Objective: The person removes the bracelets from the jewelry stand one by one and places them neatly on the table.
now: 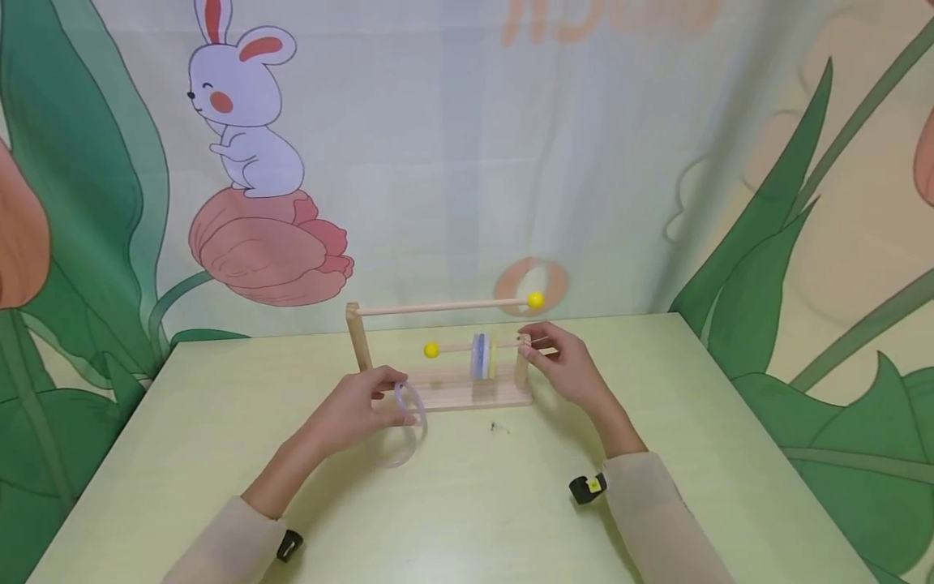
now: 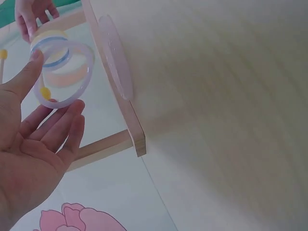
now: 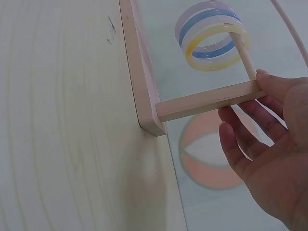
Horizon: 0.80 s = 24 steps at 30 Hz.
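Translucent lilac plastic ring (image 2: 89,73), low centre of the head frame, sits pinched between the thumb and fingers of the left hand (image 1: 365,410), parted only by its breadth. The right hand (image 1: 563,362) has its fingers closed about the short wooden post (image 1: 522,369). Threading rings onto the lower wooden rod (image 1: 454,349) seems the step in hand; next calls for lining the hole up with its yellow ball end (image 1: 432,350). Counted: one held ring, one lilac ring lying on the pale counter (image 1: 474,511), apparently four threaded rings (image 1: 482,357), two rods, two yellow balls.

Printed rabbit (image 1: 255,158) on pink tulip (image 1: 263,251), green leaves (image 1: 759,276), pale table (image 1: 452,519), dark marks (image 3: 112,25), perhaps ink
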Each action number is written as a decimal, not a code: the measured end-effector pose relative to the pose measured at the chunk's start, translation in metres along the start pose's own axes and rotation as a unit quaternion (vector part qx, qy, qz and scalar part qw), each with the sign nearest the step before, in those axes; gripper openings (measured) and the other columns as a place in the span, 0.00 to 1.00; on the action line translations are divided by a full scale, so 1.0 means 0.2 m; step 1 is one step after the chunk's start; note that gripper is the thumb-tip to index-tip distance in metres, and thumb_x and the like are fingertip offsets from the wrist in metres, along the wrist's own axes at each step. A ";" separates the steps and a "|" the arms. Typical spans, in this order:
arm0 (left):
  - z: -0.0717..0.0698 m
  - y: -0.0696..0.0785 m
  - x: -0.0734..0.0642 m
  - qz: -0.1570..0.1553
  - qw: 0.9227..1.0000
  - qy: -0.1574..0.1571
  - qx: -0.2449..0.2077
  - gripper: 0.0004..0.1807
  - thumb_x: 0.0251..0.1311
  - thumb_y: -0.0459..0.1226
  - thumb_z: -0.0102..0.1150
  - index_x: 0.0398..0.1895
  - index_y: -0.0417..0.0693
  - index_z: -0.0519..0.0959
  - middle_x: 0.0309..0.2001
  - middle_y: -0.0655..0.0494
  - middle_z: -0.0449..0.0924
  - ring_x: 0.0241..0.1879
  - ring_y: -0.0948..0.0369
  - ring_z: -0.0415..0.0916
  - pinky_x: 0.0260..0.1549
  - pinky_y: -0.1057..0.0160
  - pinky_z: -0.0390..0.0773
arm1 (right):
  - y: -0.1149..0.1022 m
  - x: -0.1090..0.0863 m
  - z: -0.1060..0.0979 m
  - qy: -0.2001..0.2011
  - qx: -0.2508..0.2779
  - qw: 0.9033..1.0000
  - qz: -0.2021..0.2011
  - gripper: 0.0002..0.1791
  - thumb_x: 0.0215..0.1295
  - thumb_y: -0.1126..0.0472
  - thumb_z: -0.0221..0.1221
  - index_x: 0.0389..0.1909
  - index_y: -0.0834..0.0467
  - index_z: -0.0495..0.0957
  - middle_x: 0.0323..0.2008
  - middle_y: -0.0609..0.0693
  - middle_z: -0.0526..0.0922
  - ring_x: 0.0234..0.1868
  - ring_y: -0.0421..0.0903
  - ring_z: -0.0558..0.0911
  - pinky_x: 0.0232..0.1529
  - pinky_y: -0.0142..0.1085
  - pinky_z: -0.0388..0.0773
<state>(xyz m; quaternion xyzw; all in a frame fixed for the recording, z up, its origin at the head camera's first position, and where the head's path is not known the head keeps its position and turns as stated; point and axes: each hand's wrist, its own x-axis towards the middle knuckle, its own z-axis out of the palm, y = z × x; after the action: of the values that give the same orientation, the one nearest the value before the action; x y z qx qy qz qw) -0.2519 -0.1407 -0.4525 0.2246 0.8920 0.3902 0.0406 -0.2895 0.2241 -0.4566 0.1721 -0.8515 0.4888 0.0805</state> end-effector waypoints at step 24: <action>0.20 0.15 -0.09 0.069 0.994 -0.077 0.030 0.38 0.46 0.51 0.77 0.61 0.48 0.77 0.58 0.60 0.80 0.60 0.60 0.75 0.61 0.55 0.73 | -0.01 0.00 0.01 0.007 -0.003 1.000 0.000 0.19 0.70 0.52 0.60 0.58 0.53 0.77 0.51 0.48 0.82 0.50 0.48 0.82 0.49 0.46 0.82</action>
<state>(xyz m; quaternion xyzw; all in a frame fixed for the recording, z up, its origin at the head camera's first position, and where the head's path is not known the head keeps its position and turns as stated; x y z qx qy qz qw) -0.2153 -0.1026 -0.4610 0.3162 0.8799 0.3465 0.0753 -0.2892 0.2218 -0.4566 0.1683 -0.8527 0.4870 0.0865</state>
